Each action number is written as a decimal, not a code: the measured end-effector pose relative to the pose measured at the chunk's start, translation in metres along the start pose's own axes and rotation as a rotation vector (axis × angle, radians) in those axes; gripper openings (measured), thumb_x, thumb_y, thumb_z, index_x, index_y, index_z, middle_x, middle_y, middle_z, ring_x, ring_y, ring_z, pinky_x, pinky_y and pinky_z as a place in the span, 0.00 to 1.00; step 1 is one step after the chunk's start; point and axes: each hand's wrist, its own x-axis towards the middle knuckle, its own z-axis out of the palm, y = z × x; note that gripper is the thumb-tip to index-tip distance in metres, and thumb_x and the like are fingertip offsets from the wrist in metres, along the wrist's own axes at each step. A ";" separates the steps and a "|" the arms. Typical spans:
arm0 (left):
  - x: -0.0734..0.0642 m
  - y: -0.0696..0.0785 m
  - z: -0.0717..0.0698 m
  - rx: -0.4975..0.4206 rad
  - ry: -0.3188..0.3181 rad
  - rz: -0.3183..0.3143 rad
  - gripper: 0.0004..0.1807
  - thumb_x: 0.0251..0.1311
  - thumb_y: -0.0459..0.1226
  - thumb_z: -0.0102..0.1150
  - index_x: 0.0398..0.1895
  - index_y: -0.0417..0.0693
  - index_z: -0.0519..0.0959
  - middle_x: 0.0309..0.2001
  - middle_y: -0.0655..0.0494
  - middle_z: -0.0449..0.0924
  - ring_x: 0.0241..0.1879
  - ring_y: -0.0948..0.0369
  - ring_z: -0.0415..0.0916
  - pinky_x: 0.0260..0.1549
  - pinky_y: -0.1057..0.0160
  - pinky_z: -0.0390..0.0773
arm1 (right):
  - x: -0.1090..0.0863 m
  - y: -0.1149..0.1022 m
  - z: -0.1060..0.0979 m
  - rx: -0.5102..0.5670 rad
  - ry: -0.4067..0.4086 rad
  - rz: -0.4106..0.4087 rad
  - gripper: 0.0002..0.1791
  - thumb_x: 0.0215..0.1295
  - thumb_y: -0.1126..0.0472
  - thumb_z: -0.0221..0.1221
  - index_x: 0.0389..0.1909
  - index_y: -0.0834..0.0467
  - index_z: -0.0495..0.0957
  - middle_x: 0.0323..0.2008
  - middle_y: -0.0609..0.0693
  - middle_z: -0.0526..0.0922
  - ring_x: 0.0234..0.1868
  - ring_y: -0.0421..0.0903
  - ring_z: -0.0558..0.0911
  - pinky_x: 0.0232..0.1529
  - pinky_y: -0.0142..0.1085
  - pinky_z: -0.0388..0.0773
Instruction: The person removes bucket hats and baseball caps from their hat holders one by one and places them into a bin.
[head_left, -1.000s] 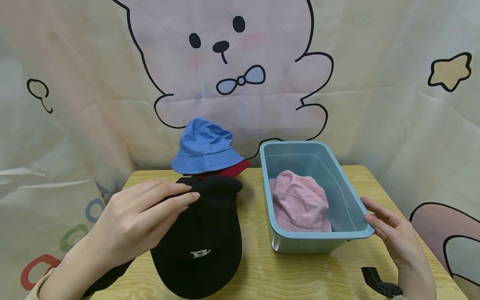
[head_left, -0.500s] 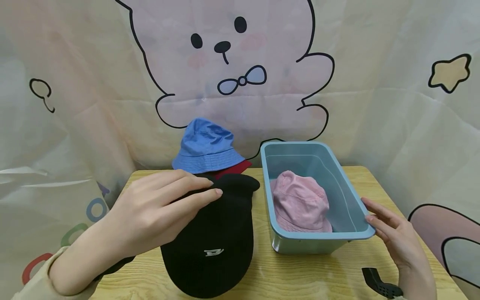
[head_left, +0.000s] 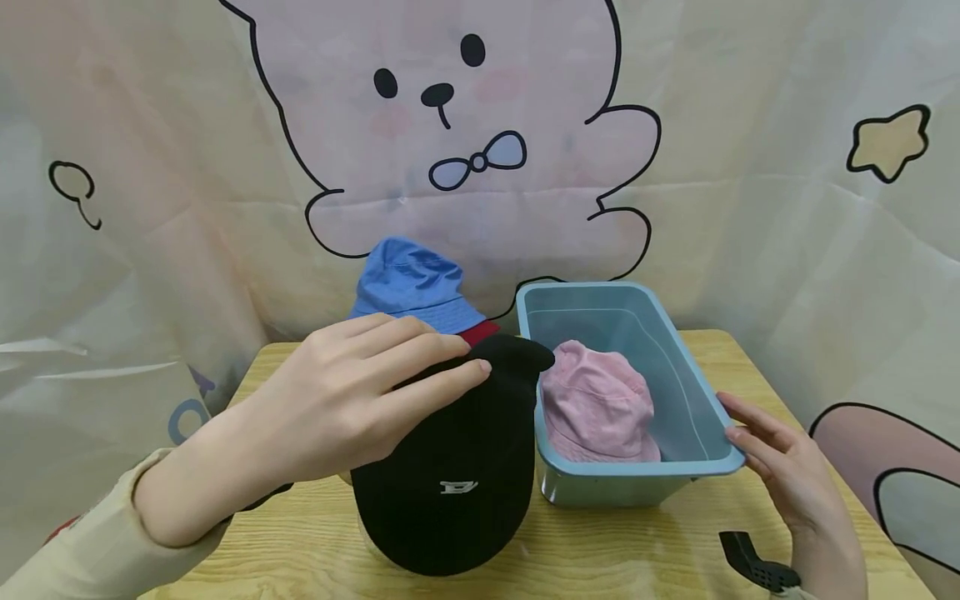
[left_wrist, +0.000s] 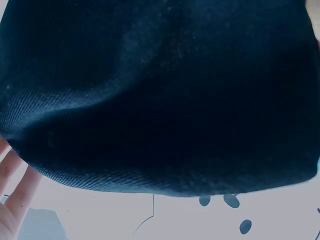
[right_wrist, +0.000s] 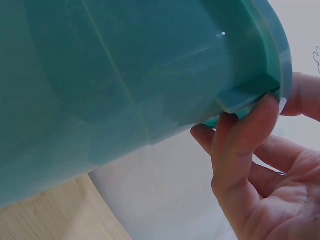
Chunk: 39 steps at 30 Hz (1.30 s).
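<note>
A black baseball cap (head_left: 450, 450) with a small white emblem is gripped by my left hand (head_left: 367, 392) near its top edge, the fingers over it and the thumb hidden. In the left wrist view the dark cap (left_wrist: 165, 100) fills most of the picture, with some fingers (left_wrist: 20, 195) at its left edge. My right hand (head_left: 791, 471) holds the right rim of a blue plastic bin (head_left: 630, 469). The right wrist view has the fingers (right_wrist: 240, 140) curled under the bin's lip. Inside the bin lies a pink bucket hat (head_left: 597, 404).
Behind the cap sits a blue bucket hat (head_left: 412, 283) on top of something red (head_left: 480, 332), mostly hidden. All stand on a wooden table (head_left: 600, 550), with a printed cloth backdrop (head_left: 712, 208) behind.
My left hand has carried the black cap to the right and slightly upward, so it now overlaps the bin's left side in view. My right hand stays on the bin's rim.
</note>
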 end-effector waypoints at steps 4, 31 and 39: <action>-0.022 -0.009 0.032 0.026 -0.001 0.014 0.32 0.54 0.31 0.61 0.65 0.54 0.71 0.60 0.59 0.76 0.48 0.58 0.79 0.43 0.56 0.81 | 0.001 0.001 0.000 0.005 0.000 -0.008 0.27 0.69 0.74 0.48 0.68 0.57 0.66 0.52 0.36 0.80 0.45 0.32 0.81 0.42 0.24 0.79; 0.049 -0.015 0.062 -0.039 -0.046 0.099 0.22 0.68 0.32 0.45 0.64 0.55 0.69 0.53 0.61 0.77 0.44 0.64 0.74 0.35 0.63 0.78 | 0.002 0.003 0.000 -0.002 0.006 -0.011 0.27 0.69 0.73 0.49 0.68 0.58 0.66 0.52 0.35 0.80 0.45 0.32 0.81 0.42 0.24 0.78; 0.064 -0.018 0.078 -0.029 0.017 0.106 0.20 0.69 0.31 0.41 0.59 0.58 0.72 0.48 0.62 0.77 0.38 0.65 0.73 0.31 0.66 0.76 | 0.003 0.002 0.000 0.000 0.010 -0.009 0.27 0.68 0.74 0.49 0.67 0.58 0.67 0.52 0.35 0.80 0.46 0.31 0.81 0.42 0.24 0.79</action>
